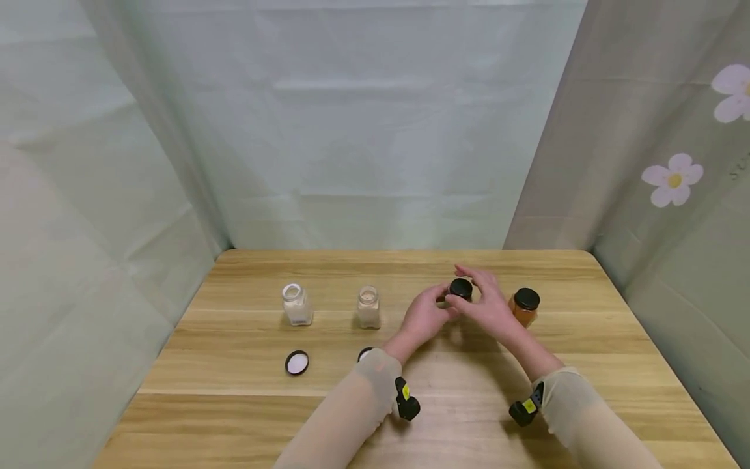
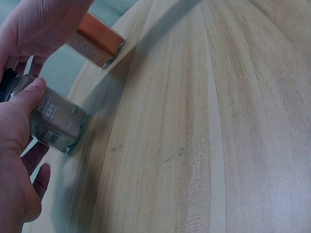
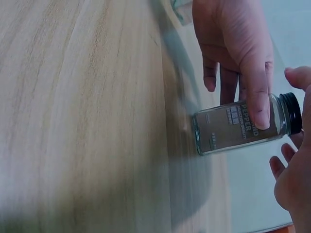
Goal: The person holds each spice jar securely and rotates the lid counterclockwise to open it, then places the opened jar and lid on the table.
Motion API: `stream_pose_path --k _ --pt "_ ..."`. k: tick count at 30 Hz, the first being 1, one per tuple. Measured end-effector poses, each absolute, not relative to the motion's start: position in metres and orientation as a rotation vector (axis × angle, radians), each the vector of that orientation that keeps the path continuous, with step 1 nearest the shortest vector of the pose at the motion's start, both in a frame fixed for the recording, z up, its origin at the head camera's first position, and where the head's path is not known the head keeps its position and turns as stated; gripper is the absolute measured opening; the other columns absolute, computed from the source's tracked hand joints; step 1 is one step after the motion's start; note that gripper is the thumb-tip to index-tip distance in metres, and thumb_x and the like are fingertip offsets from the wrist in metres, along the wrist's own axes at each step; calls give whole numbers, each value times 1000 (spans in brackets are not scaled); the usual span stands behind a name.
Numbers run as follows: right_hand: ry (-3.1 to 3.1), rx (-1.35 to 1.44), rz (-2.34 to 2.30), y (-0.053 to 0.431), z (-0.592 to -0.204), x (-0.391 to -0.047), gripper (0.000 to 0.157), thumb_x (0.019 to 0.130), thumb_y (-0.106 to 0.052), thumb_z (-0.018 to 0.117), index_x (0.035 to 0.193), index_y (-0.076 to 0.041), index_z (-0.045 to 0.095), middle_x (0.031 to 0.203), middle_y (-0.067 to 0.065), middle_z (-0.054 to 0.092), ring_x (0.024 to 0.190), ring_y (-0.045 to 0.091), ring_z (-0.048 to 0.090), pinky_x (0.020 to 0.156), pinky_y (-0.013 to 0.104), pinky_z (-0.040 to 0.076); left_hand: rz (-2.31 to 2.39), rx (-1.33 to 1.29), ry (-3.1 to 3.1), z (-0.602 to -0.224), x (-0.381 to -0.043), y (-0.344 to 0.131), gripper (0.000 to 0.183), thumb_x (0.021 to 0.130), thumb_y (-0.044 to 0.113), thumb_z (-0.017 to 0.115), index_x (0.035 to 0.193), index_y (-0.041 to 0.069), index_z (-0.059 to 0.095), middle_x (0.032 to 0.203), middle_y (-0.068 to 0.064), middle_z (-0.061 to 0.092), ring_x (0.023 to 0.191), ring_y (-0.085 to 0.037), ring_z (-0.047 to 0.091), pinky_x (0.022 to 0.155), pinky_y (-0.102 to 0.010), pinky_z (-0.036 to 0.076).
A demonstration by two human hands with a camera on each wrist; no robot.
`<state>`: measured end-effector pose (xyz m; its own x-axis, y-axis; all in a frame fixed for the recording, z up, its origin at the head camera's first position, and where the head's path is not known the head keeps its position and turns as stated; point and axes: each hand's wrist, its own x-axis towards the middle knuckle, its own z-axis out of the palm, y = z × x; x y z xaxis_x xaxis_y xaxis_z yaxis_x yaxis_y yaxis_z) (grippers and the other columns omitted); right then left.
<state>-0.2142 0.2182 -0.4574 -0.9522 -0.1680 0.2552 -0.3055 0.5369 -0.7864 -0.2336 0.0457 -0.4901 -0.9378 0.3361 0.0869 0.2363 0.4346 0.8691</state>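
Note:
In the head view my left hand (image 1: 423, 319) grips a square glass jar of grey-brown powder. The right wrist view shows its PEPPER label, with the left thumb pressed on the side of the jar (image 3: 223, 131). My right hand (image 1: 491, 307) holds the jar's black lid (image 1: 460, 288), thumb on the near side and fingers round the far side. The lid is on the jar. Whether the jar's base touches the table cannot be told. Close to the right hand stands a jar of orange powder (image 1: 523, 311) with a black lid.
Two uncapped glass jars, one of white powder (image 1: 299, 309) and one of pale beige contents (image 1: 369, 314), stand on the left of the wooden table (image 1: 234, 417). A black-rimmed lid (image 1: 297, 363) lies before the first. Another lid (image 1: 364, 354) is partly behind the left sleeve.

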Motion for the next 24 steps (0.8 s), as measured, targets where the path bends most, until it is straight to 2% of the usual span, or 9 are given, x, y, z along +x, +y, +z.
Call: stream_pose_path --k 3,7,15,24 --pt "-2626 347 1316 217 -458 -214 75 87 -45 82 148 -13 53 139 6 55 136 30 37 109 56 33 1532 528 2585 -490 -233 46 48 94 29 77 140 20 65 140 2 62 127 -19 58 104 -38 47" --pt "-2623 289 1254 218 -458 -214 74 82 -52 84 140 -13 59 134 5 57 133 29 38 104 57 34 1532 526 2586 -490 -233 46 47 94 32 77 138 22 66 139 3 62 127 -18 58 104 -38 48" --pt "-2612 277 1193 219 -460 -214 68 82 -51 85 129 -8 63 124 8 57 126 32 39 99 55 34 1523 521 2588 -490 -232 46 47 94 36 76 138 25 65 137 5 63 126 -15 58 102 -37 48" --pt "-2592 275 1208 219 -458 -214 52 83 -49 84 118 -14 68 120 6 60 118 33 43 93 49 35 1496 489 2604 -489 -232 46 54 92 42 77 142 26 63 137 5 62 126 -14 57 103 -38 47"
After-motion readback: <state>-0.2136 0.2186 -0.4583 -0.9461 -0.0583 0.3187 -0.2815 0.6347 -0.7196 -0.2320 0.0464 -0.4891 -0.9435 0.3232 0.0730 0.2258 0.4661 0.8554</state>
